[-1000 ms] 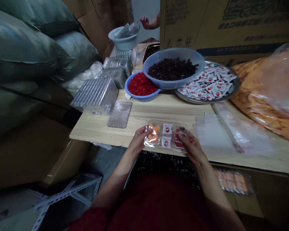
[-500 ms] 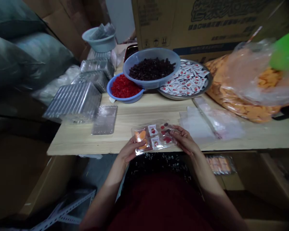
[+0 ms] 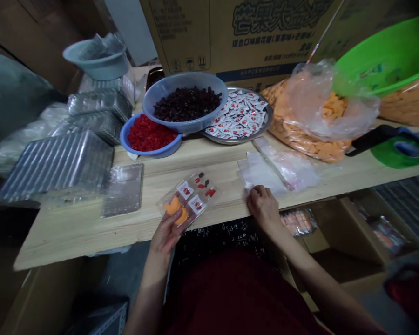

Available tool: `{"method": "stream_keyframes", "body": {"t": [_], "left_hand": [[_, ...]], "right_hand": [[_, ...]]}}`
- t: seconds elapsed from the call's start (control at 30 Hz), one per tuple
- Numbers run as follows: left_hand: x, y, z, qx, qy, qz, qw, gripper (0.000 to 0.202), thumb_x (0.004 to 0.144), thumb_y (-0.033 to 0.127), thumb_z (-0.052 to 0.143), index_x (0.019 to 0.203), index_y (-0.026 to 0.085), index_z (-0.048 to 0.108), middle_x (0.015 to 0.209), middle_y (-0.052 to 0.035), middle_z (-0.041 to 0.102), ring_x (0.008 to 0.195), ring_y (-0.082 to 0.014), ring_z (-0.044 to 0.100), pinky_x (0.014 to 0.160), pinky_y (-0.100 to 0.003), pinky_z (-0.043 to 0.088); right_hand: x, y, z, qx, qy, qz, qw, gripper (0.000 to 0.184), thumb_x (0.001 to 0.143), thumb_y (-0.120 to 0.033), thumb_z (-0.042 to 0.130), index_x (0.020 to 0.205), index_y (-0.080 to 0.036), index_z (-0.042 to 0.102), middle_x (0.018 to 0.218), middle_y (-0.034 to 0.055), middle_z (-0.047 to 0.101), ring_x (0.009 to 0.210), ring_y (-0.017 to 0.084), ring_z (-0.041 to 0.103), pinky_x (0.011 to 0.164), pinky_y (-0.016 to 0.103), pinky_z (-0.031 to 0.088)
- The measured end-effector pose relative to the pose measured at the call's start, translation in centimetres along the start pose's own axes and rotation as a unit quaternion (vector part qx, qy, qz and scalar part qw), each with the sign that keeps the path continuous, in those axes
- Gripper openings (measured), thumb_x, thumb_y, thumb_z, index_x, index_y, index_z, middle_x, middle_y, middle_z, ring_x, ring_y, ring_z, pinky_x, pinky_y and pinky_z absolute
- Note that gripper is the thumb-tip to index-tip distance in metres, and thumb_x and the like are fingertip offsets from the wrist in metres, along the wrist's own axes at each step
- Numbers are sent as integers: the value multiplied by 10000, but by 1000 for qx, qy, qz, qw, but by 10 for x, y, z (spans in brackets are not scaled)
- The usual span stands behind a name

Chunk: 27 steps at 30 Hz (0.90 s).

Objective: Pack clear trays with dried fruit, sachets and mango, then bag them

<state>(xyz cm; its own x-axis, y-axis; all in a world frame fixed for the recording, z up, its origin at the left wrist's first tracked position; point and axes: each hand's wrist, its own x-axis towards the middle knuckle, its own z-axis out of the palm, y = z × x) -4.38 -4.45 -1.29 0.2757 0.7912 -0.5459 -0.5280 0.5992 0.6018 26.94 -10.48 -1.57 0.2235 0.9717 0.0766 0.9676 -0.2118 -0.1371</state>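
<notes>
I have my left hand point(image 3: 165, 235) with its fingers curled under and gripping a clear plastic tray point(image 3: 187, 201) of orange and red sweets, while my right hand point(image 3: 264, 208) rests closed, its fingers just touching a clear plastic bag point(image 3: 261, 173) on the pale wooden counter point(image 3: 73, 237).

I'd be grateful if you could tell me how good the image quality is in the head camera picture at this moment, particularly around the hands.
In the head view, the light is dim and the lower left falls into deep shadow; the clear plastic tray in the left hand shows soft glare; wide-angle distortion makes the wooden table edge slope steeply; the right hand looks fairly sharp.
</notes>
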Motion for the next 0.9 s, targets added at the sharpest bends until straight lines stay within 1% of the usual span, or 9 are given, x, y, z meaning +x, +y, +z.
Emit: {"method": "stream_keyframes", "body": {"t": [0.07,0.2,0.27,0.37,0.53,0.67,0.73,0.8,0.9], "left_hand": [[0,0,1,-5,-2,6,1000,624,830,56,682,1392,305,573,1445,-40,595,1352,-278,551,1074,-493,526],[-2,-2,1,-13,-9,10,1000,670,833,50,670,1429,324,535,1447,-36,594,1344,-278,558,1090,-502,513],[-2,-3,0,-13,-14,12,1000,700,835,53,671,1453,336,508,1455,-33,587,1325,-272,576,1096,-496,510],[-2,-3,-1,-11,-19,21,1000,711,838,64,680,1467,336,493,1458,-36,584,1318,-269,583,1096,-478,516],[0,-2,1,-10,-18,22,1000,634,844,82,679,1413,331,547,1486,-18,557,1357,-270,547,1061,-444,552],[2,-4,5,-12,-6,13,1000,611,833,75,687,1382,317,569,1466,-15,577,1364,-268,540,1064,-458,548],[4,-6,7,-13,-6,4,1000,611,830,74,691,1379,313,571,1459,-17,584,1357,-270,547,1069,-469,541],[7,-9,10,-13,-14,2,1000,617,833,76,692,1388,313,565,1472,-19,573,1361,-272,542,1077,-474,534],[9,-13,17,-22,-17,7,1000,627,834,70,696,1395,314,562,1484,-19,562,1370,-265,533,1093,-473,517]], "right_hand": [[2,-2,0,-11,-13,-11,1000,204,962,-160,476,940,-147,678,1068,143,645,984,256,562,730,337,442],[5,-11,-4,-2,-59,-19,998,129,903,-280,643,938,-162,681,1048,138,642,969,262,573,648,310,426],[7,-16,-6,-47,-63,-21,997,108,888,-185,620,964,-147,688,1040,162,647,956,272,576,595,303,397],[14,-16,-7,-86,-58,-25,994,197,900,-73,508,941,-116,696,989,178,665,894,255,594,573,304,363],[25,3,-14,5,-97,-18,995,276,951,-208,498,781,-133,701,868,136,688,725,188,599,626,300,351],[31,9,-15,39,-101,-10,994,255,914,-197,518,730,-162,691,802,105,698,682,183,584,644,301,345],[36,7,-11,74,-78,0,994,186,879,-171,534,769,-167,684,806,85,699,698,177,588,659,291,354],[43,2,-3,144,-9,31,989,112,852,-185,564,779,-170,647,795,63,681,700,163,576,664,275,361],[49,-7,12,262,97,103,955,140,821,-260,624,722,-182,563,718,33,623,650,145,520,639,261,351]]}}
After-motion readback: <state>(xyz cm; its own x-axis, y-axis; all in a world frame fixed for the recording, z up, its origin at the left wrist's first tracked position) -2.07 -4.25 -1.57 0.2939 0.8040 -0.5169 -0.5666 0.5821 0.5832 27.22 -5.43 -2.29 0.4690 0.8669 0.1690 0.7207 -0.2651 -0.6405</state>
